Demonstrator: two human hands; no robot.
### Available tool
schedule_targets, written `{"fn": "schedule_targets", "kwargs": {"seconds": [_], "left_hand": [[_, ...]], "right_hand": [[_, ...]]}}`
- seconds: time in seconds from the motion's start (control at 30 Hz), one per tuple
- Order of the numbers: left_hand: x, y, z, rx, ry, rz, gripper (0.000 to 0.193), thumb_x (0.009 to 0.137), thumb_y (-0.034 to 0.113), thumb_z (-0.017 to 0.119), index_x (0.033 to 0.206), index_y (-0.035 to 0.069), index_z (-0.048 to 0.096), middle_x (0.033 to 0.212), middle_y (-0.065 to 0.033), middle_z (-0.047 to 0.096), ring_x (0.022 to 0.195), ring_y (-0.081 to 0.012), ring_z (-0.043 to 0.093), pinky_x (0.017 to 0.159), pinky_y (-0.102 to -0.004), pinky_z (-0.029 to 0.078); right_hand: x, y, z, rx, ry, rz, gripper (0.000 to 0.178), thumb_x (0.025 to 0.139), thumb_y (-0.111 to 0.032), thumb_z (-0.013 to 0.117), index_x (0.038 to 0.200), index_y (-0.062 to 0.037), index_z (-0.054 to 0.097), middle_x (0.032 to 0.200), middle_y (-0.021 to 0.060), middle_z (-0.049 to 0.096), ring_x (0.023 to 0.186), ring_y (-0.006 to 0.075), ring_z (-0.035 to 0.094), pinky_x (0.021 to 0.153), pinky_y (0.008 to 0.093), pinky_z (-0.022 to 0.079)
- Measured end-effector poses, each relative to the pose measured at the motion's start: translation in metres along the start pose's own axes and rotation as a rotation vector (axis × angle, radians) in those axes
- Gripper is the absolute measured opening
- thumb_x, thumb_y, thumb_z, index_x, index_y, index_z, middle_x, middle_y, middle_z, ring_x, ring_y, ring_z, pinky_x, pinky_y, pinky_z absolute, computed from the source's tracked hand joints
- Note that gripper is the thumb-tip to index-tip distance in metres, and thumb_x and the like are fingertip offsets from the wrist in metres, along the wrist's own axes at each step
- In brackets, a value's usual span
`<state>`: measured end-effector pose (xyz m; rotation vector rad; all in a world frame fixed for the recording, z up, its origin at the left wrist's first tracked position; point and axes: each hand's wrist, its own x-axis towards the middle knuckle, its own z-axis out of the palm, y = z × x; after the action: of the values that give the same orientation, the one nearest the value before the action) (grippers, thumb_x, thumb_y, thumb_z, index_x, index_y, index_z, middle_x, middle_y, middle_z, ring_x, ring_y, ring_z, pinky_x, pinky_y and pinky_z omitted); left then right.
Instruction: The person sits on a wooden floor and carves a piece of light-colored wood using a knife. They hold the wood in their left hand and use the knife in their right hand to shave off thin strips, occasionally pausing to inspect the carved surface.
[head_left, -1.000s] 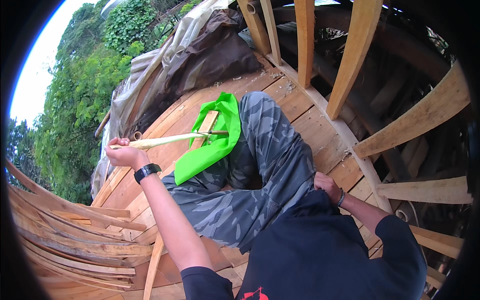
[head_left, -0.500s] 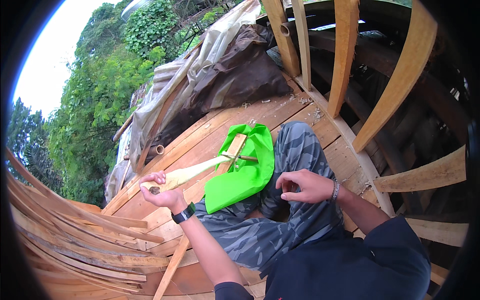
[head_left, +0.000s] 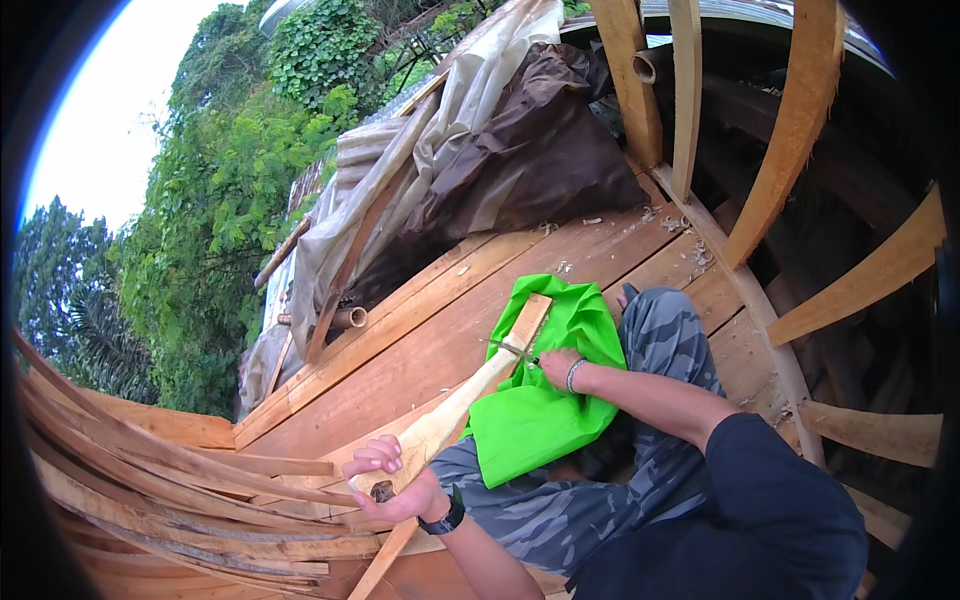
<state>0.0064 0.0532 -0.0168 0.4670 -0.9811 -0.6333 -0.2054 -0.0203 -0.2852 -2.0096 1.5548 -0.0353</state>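
My left hand (head_left: 405,485) grips the wide end of a pale carved wooden piece (head_left: 437,422), its fingers curled round the edge beside a dark knot. The wood narrows into a neck and ends in a squared block. That far end rests over a bright green cloth (head_left: 545,430) spread on my lap. My right hand (head_left: 562,370) is closed on the handle of a knife (head_left: 505,347), most of the handle hidden in the fist. The knife's thin blade lies across the neck, near the block.
I sit cross-legged on a plank floor (head_left: 420,355) strewn with shavings. Curved wooden ribs (head_left: 790,130) rise at the right. Bent strips of wood (head_left: 190,490) fan out at the lower left. A brown tarp (head_left: 540,165) and a bamboo tube (head_left: 350,318) lie beyond, before green trees.
My right hand has moved from above my knee to the knife and closed on its handle. The view has shifted, so the scene sits further right and lower.
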Motion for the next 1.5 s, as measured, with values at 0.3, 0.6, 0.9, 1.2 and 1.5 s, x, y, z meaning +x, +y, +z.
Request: {"fn": "schedule_targets", "kwargs": {"seconds": [0.3,0.6,0.9,1.2,1.5], "left_hand": [[-0.001,0.0,0.009,0.032,0.059,0.019,0.035,0.089,0.042,0.039,0.075,0.01,0.038,0.058,-0.0006,0.033,0.054,-0.0118,0.033,0.055,-0.0267,0.029],[-0.01,-0.002,0.015,0.102,0.071,0.053,0.038,0.088,0.044,0.038,0.074,0.009,0.038,0.057,-0.0007,0.032,0.049,-0.0113,0.032,0.052,-0.0267,0.029],[-0.016,-0.001,0.022,0.125,0.082,0.05,0.038,0.088,0.044,0.039,0.075,0.008,0.039,0.058,-0.0007,0.032,0.051,-0.0117,0.032,0.053,-0.0275,0.029],[-0.011,-0.003,0.011,0.127,0.109,0.083,0.038,0.088,0.044,0.04,0.075,0.008,0.037,0.057,-0.001,0.03,0.05,-0.0124,0.031,0.052,-0.0286,0.029],[-0.011,-0.006,0.023,0.111,0.099,0.047,0.036,0.088,0.044,0.04,0.076,0.01,0.038,0.058,-0.0003,0.029,0.052,-0.012,0.03,0.054,-0.0276,0.029]], "right_hand": [[-0.051,-0.057,-0.05,0.344,0.146,-0.087,0.025,0.095,-0.024,0.045,0.109,-0.0048,0.04,0.085,0.0241,0.063,0.076,0.0415,0.064,0.065,0.0524,0.05],[-0.068,-0.08,-0.07,0.311,0.13,-0.142,0.028,0.097,-0.031,0.043,0.101,-0.0037,0.042,0.071,0.0204,0.064,0.064,0.0391,0.064,0.057,0.0517,0.05],[-0.067,-0.083,-0.07,0.283,0.174,-0.155,0.025,0.097,-0.032,0.045,0.1,-0.0066,0.042,0.066,0.0177,0.063,0.06,0.0387,0.063,0.052,0.0494,0.05],[-0.073,-0.083,-0.08,0.293,0.119,-0.22,0.028,0.094,-0.028,0.045,0.101,-0.0009,0.044,0.07,0.0212,0.064,0.062,0.0377,0.065,0.053,0.0499,0.05],[-0.058,-0.062,-0.066,0.246,0.2,-0.156,0.026,0.096,-0.028,0.044,0.099,-0.0023,0.045,0.069,0.0196,0.064,0.066,0.0381,0.065,0.057,0.0493,0.051]]}}
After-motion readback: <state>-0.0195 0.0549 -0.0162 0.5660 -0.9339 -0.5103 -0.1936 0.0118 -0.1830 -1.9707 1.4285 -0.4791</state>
